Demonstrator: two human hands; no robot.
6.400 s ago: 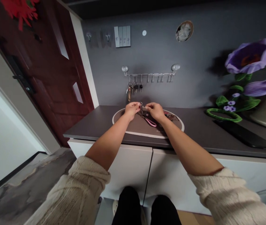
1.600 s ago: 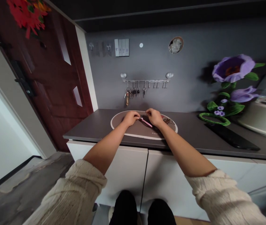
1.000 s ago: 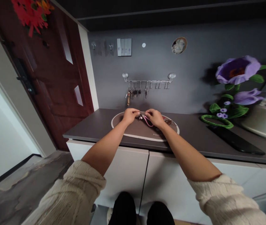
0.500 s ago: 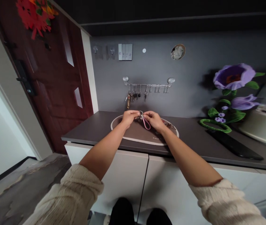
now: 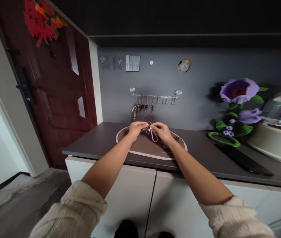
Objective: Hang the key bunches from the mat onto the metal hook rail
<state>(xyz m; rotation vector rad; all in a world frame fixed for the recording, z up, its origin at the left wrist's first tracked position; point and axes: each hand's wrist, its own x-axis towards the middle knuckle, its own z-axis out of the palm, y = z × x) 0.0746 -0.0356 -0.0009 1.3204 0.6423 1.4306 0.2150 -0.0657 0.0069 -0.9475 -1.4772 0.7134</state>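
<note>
Above the mat point(image 5: 140, 147), the left hand point(image 5: 136, 130) is nearly closed, thumb and fingers pinching a key ring point(image 5: 149, 122). The right hand point(image 5: 162, 131) grips the ring's other side, its fingertips also drawn together. A pink strap point(image 5: 152, 136) hangs from the ring over the mat. Behind the mat, keys point(image 5: 146, 106) hang from a rack point(image 5: 155, 97).

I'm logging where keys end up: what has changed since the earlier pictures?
One more key set hangs on the rail, right of the others, since the first picture. The pink strap, slanting low over the mat shortly before, was raised and now hangs down; left hand and right hand both hold its ring. The gold tag stayed put.
</note>
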